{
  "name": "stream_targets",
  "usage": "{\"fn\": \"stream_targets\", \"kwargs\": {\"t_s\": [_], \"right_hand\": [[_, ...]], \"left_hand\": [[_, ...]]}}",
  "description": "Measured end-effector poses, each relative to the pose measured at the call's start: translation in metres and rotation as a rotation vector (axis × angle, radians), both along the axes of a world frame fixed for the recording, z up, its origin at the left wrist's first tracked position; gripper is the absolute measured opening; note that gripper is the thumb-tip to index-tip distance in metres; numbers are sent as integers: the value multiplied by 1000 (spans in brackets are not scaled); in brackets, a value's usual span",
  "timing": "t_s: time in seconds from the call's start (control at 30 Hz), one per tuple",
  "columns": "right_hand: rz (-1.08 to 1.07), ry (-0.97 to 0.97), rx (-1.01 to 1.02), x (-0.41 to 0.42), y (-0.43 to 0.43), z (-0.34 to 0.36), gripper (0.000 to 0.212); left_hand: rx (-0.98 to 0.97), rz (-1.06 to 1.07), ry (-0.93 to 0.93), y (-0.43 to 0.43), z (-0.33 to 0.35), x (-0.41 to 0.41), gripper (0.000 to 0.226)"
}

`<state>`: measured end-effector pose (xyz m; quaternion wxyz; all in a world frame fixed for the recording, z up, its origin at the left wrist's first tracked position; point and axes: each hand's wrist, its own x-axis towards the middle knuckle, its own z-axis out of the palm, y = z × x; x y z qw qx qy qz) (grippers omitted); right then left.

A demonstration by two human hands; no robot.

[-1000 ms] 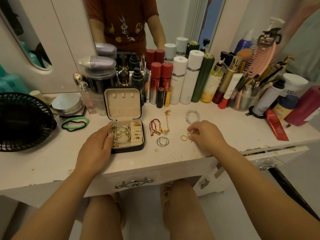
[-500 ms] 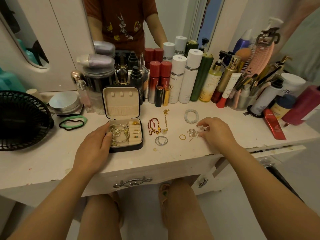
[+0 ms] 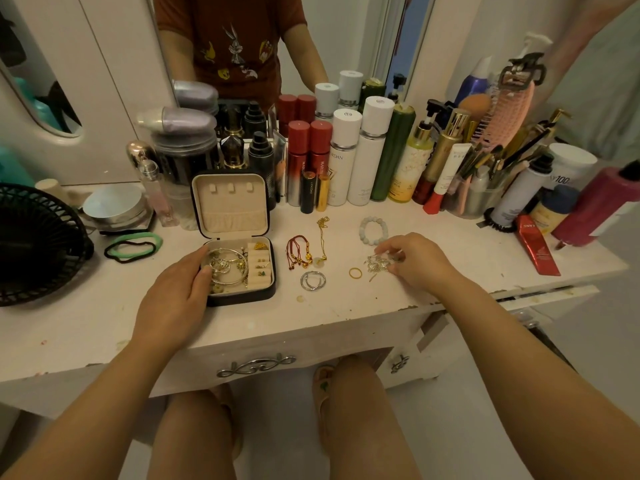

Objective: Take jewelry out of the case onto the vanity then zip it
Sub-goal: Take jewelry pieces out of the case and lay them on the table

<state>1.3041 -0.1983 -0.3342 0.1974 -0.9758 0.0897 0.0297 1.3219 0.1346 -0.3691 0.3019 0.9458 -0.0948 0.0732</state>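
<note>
A small black jewelry case (image 3: pixel 264 296) with a cream lining stands open on the white vanity (image 3: pixel 346 306), its lid upright. Silver bangles (image 3: pixel 228 268) and small earrings lie inside. My left hand (image 3: pixel 176 292) rests on the case's left edge, fingers on its rim. My right hand (image 3: pixel 419 259) pinches a silver chain piece (image 3: pixel 377 263) that lies on the vanity. Laid out between them are red cord bracelets (image 3: pixel 296 252), a gold necklace (image 3: pixel 322 237), silver hoops (image 3: pixel 312 280), a gold ring (image 3: pixel 355 273) and a pale bead bracelet (image 3: pixel 373 230).
Cosmetic bottles (image 3: pixel 346 157) line the back under the mirror. A black fan (image 3: pixel 38 244) sits at the left, with green and black hair ties (image 3: pixel 133 249) beside it. A brush cup (image 3: pixel 481 199) and a red tube (image 3: pixel 536 249) stand at the right. A drawer (image 3: pixel 550 296) hangs ajar at the right.
My right hand has shifted right and opened up, uncovering the silver chain piece on the vanity. My left hand has stayed on the case.
</note>
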Motion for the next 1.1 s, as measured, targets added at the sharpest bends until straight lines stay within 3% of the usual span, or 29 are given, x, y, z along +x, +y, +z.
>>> {"fn": "stream_targets", "kwargs": {"t_s": [0.2, 0.83, 1.1], "right_hand": [[25, 12, -9, 5, 4, 2, 20], [-90, 34, 14, 13, -1, 9, 21], [-148, -40, 204, 14, 2, 19, 19]], "left_hand": [[-20, 19, 6, -4, 3, -2, 41], [-16, 7, 0, 0, 0, 0, 41], [-23, 2, -4, 0, -1, 0, 41]]}}
